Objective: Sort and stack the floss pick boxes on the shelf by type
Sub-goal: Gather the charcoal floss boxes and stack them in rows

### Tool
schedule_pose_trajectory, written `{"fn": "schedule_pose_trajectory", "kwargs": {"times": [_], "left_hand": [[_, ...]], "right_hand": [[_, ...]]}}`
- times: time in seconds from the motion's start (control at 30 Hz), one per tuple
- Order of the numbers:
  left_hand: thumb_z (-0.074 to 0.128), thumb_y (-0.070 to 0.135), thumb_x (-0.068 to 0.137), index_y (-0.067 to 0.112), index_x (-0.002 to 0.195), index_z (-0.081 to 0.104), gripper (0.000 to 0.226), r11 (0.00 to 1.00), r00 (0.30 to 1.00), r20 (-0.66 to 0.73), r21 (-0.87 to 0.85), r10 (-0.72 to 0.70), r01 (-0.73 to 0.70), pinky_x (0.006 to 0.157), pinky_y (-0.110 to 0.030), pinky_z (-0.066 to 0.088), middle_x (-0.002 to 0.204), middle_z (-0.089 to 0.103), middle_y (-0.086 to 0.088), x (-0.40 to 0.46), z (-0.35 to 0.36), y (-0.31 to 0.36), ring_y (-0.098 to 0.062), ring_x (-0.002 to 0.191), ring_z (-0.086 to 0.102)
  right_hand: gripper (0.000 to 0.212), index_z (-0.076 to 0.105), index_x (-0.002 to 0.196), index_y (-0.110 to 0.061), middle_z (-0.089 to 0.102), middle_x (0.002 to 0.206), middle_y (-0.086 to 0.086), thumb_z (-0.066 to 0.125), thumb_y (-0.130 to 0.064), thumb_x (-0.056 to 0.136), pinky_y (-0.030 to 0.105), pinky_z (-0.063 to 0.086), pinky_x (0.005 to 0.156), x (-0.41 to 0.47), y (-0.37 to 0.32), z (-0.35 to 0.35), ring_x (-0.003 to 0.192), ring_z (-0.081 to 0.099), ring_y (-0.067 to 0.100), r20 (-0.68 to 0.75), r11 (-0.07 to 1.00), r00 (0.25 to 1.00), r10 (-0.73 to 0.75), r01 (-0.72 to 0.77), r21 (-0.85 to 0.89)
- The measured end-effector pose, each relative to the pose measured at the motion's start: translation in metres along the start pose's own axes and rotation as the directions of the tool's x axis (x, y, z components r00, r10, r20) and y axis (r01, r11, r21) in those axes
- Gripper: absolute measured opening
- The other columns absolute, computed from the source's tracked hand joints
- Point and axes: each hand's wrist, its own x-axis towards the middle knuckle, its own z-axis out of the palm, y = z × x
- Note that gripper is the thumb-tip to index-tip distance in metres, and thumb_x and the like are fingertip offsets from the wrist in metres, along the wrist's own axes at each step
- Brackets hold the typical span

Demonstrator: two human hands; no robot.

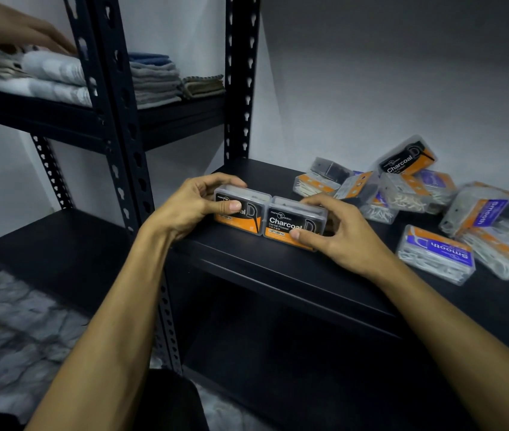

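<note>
Two black-and-orange Charcoal floss pick boxes stand side by side at the front left of the black shelf. My left hand grips the left Charcoal box by its left end and top. My right hand grips the right Charcoal box, thumb on its front, fingers over its right end. To the right lies a loose heap of boxes: purple-and-orange Smooth boxes with white picks, one lying flat near the front, and another Charcoal box tilted on top at the back.
Black slotted uprights stand left of the shelf, one more at the back. An upper shelf holds folded towels. Another person's hand rests on towels at the top left. A lower shelf and a marbled floor lie below.
</note>
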Motion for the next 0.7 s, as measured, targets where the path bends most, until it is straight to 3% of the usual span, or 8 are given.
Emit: {"fn": "schedule_pose_trajectory", "kwargs": {"times": [0.37,0.47,0.57,0.63,0.7], "left_hand": [[0.080,0.014,0.074,0.014,0.123,0.068,0.050,1.000,1.000,-0.017,0.018,0.014,-0.014,0.090,-0.026,0.053,0.115,0.069,-0.007,-0.003,0.002,0.002,-0.021,0.107,0.068],[0.076,0.033,0.085,0.017,0.124,0.068,0.043,1.000,0.999,-0.044,0.006,-0.003,0.003,0.094,-0.030,0.051,0.120,0.070,-0.011,-0.004,0.004,0.002,-0.022,0.109,0.067],[0.066,0.056,0.084,0.016,0.125,0.067,0.058,1.000,0.993,-0.111,0.000,-0.028,0.028,0.099,-0.036,0.048,0.122,0.071,-0.010,-0.005,0.008,0.004,-0.024,0.115,0.066],[0.064,0.068,0.076,0.013,0.124,0.067,0.072,0.999,0.983,-0.179,-0.006,-0.036,0.036,0.095,-0.033,0.049,0.120,0.072,-0.008,-0.006,0.010,0.007,-0.023,0.114,0.067],[0.065,0.073,0.071,0.010,0.120,0.068,0.079,0.999,0.975,-0.216,0.018,-0.042,0.047,0.089,-0.030,0.050,0.115,0.074,-0.008,-0.005,0.012,0.011,-0.024,0.112,0.068]], "right_hand": [[0.039,0.063,0.114,-0.023,0.071,0.108,-0.006,0.083,-0.025,0.081,0.043,0.057,0.091,0.000,0.002,0.001,0.100,0.069,0.012,0.011,1.000,1.000,0.005,-0.005,-0.010],[0.041,0.061,0.114,-0.031,0.070,0.108,-0.009,0.080,-0.043,0.080,0.042,0.056,0.091,-0.001,0.001,0.001,0.100,0.068,0.010,0.008,0.999,1.000,0.005,-0.005,-0.042],[0.050,0.056,0.120,-0.032,0.068,0.104,-0.003,0.065,-0.062,0.081,0.039,0.054,0.090,-0.004,-0.001,0.000,0.098,0.066,0.015,-0.082,1.000,0.997,0.017,-0.015,0.026],[0.047,0.058,0.119,-0.025,0.066,0.102,0.001,0.059,-0.059,0.087,0.030,0.053,0.085,-0.006,-0.003,-0.008,0.095,0.063,0.013,-0.206,0.998,0.978,0.016,-0.002,0.069],[0.035,0.060,0.113,-0.019,0.065,0.102,0.001,0.058,-0.048,0.094,0.021,0.051,0.078,-0.006,-0.003,-0.021,0.092,0.060,0.008,-0.346,0.999,0.938,-0.031,0.027,-0.016]]}}
